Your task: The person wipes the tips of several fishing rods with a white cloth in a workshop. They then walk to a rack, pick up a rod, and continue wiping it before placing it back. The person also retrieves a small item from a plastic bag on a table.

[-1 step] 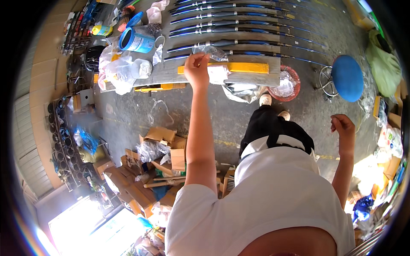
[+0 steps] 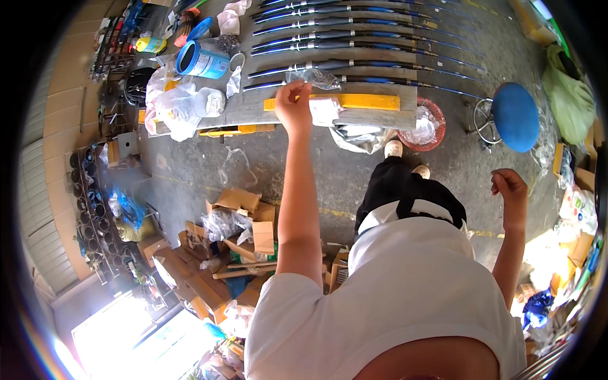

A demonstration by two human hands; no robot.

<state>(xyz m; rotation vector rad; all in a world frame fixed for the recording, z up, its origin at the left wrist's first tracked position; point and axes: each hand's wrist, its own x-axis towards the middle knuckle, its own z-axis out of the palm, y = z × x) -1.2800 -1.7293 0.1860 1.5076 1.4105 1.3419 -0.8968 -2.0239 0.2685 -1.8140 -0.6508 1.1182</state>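
My left hand (image 2: pixel 293 109) is over the near edge of the wooden table (image 2: pixel 250 114), its thumb and fingers pinched together. A clear plastic bag (image 2: pixel 323 78) lies right at the fingertips; whether they grip it or something small is not visible. Just beside the hand is a yellow bar (image 2: pixel 367 101) along the table edge, with a white cloth or paper (image 2: pixel 324 111) lying across it. Beyond, several blue and black fishing rods (image 2: pixel 329 64) lie side by side. My right hand (image 2: pixel 510 188) hangs in the air away from the table, fingers curled, their contents hidden.
A blue tub (image 2: pixel 209 63) with an open lid and a clear plastic jug (image 2: pixel 209 102) stand on the table's left. A red basket (image 2: pixel 437 126) and a blue round stool (image 2: pixel 515 117) stand at right. Cardboard boxes (image 2: pixel 196 278) lie behind me at left, a green sack (image 2: pixel 568 98) far right.
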